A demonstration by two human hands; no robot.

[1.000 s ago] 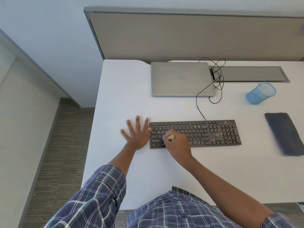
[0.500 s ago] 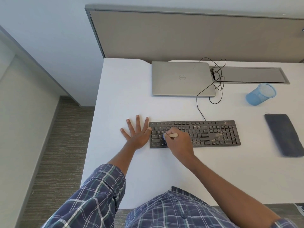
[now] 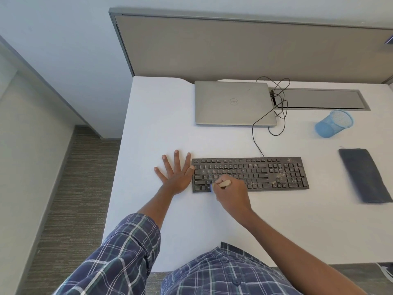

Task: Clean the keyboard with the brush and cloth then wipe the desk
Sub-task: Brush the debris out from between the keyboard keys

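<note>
A black keyboard (image 3: 265, 173) lies on the white desk (image 3: 161, 124), with pale dust over its right-hand keys. My right hand (image 3: 232, 193) grips a small brush (image 3: 223, 183) with a pale wooden handle, its blue bristle end down on the lower left keys. My left hand (image 3: 176, 174) lies flat on the desk with fingers spread, its thumb against the keyboard's left edge. A dark grey cloth (image 3: 364, 175) lies folded on the desk to the right, apart from both hands.
A closed silver laptop (image 3: 234, 103) sits behind the keyboard, with a black cable (image 3: 257, 133) looping from it down to the keyboard. A blue mesh cup (image 3: 333, 123) lies tipped at the right. A grey partition (image 3: 234, 45) backs the desk; carpet lies at the left.
My right hand has shifted the brush slightly down and left over the keys. My left hand stays flat in the same place.
</note>
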